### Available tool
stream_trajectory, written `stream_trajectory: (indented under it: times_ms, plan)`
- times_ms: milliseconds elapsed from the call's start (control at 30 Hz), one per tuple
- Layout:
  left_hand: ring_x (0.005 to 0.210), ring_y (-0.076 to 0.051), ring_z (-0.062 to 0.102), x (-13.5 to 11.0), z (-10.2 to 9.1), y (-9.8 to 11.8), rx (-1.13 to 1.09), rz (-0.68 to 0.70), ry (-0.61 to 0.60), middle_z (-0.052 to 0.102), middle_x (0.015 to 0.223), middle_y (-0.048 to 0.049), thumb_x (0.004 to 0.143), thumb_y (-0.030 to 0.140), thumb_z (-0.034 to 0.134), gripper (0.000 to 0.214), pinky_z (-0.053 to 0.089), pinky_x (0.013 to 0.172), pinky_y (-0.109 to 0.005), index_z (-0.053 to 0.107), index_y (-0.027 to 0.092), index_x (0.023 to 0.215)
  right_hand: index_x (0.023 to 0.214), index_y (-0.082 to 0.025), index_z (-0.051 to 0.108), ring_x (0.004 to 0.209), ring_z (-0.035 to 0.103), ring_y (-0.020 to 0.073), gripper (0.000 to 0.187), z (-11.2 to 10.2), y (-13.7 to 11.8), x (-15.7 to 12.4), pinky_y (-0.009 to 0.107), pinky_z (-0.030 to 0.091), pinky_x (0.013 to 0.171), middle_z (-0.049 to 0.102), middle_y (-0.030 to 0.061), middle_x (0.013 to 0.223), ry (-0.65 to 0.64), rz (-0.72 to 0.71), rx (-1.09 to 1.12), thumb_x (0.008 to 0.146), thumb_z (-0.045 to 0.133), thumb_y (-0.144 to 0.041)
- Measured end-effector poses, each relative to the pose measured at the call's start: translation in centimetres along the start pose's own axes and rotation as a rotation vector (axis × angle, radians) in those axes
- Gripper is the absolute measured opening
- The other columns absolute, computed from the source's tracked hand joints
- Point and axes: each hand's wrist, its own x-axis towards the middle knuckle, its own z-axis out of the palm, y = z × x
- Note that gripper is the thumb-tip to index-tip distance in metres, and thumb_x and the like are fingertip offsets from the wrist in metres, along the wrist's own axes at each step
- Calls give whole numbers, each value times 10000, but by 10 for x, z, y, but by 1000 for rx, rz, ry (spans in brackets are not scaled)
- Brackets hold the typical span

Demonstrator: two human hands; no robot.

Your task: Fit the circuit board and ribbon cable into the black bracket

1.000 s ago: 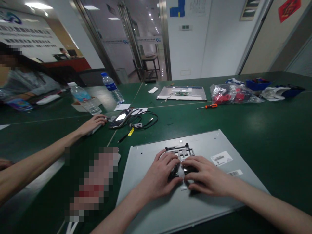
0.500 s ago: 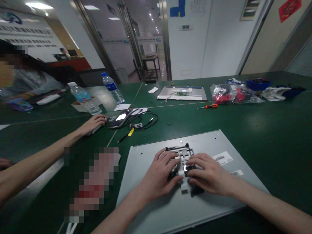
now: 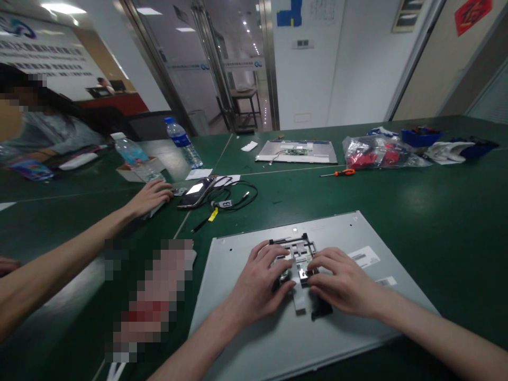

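A grey metal panel (image 3: 349, 233), the back of a display, lies flat on the green table in front of me. At its middle sits a small black bracket and circuit part (image 3: 294, 248) with a pale flat ribbon (image 3: 300, 301) running toward me. My left hand (image 3: 257, 286) rests on the panel with its fingers curled and pinched on the left side of that part. My right hand (image 3: 345, 283) has its fingertips pressed together on the part's right side. Both hands touch it at once.
Another person's arm reaches from the left, the hand (image 3: 151, 197) on a small pale object beside a phone (image 3: 196, 193) and black cables (image 3: 234, 198). Two water bottles (image 3: 182, 142), a second panel (image 3: 296, 152), an orange screwdriver (image 3: 343, 172) and a bag of red parts (image 3: 377, 151) lie farther back.
My hands have slid slightly away from me and apart, uncovering the ribbon and a dark piece below the part. The other person's hand shifted a little farther back.
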Motion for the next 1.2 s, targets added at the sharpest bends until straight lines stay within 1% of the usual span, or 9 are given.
stream_trajectory:
  times_ms: [200, 367, 433, 500, 633, 700, 833, 967, 1200]
  plan:
    - [1163, -274, 586, -1, 0, 0, 17, 11, 41, 644, 1202, -86, 953, 226, 587, 114, 393, 1103, -583, 627, 222, 1060, 1013, -207, 675, 1036, 590, 221, 105, 1, 0, 0, 403, 443, 933, 679, 64, 1084, 1, 7, 0, 1000, 572, -221]
    - [1143, -258, 595, -1, 1, -1, 16, 16, 73, 655, 1181, -73, 961, 206, 570, 82, 392, 1101, -569, 635, 222, 1010, 969, -211, 670, 896, 567, 210, 124, 4, -2, -2, 379, 442, 842, 650, 45, 933, 8, 4, -24, 1005, 557, -247]
    - [1138, -253, 597, -1, 1, -1, 19, 13, 78, 656, 1172, -70, 962, 192, 563, 100, 385, 1107, -563, 644, 220, 1013, 996, -219, 677, 870, 556, 209, 120, 6, -6, -2, 372, 437, 823, 644, 41, 917, -4, -10, -39, 1003, 564, -260]
    - [1138, -250, 596, 0, 1, -2, 27, 11, 82, 656, 1168, -68, 959, 176, 557, 142, 383, 1110, -559, 656, 224, 1049, 1067, -228, 682, 898, 556, 220, 124, 8, -12, -1, 376, 439, 835, 653, 50, 967, -32, -30, -73, 988, 601, -279]
    - [1140, -258, 591, 1, 0, -3, 67, 19, 76, 654, 1173, -74, 962, 160, 539, 236, 394, 1095, -569, 677, 246, 1133, 1190, -217, 660, 1005, 550, 258, 289, 12, -20, 1, 401, 449, 897, 647, 82, 1089, -87, -32, -156, 939, 704, -355]
    - [1144, -268, 587, 1, 0, -3, 86, 27, 65, 655, 1176, -79, 961, 163, 541, 251, 400, 1084, -581, 689, 254, 1141, 1197, -210, 659, 1019, 545, 265, 333, 14, -20, 1, 408, 456, 907, 640, 89, 1103, -104, -33, -181, 928, 726, -393]
    - [1168, -284, 575, 2, 1, -5, 93, 26, 37, 668, 1185, -77, 962, 186, 556, 233, 399, 1080, -594, 712, 267, 1116, 1160, -210, 683, 1043, 544, 274, 333, 18, -17, 0, 425, 466, 938, 634, 91, 1111, -138, -26, -209, 913, 747, -424]
    - [1177, -285, 580, 1, 2, -5, 77, 15, 2, 687, 1192, -64, 972, 214, 561, 218, 383, 1093, -595, 715, 274, 1115, 1199, -191, 681, 1103, 538, 278, 368, 20, -16, -2, 430, 465, 989, 628, 105, 1188, -140, -39, -210, 914, 750, -414]
    - [1215, -295, 578, 1, 0, -1, 59, 9, -35, 687, 1237, -57, 922, 279, 649, 260, 358, 1119, -604, 682, 281, 1180, 1204, -187, 685, 1131, 531, 288, 362, 18, -17, -1, 447, 477, 990, 631, 117, 1220, -157, -41, -194, 914, 742, -397]
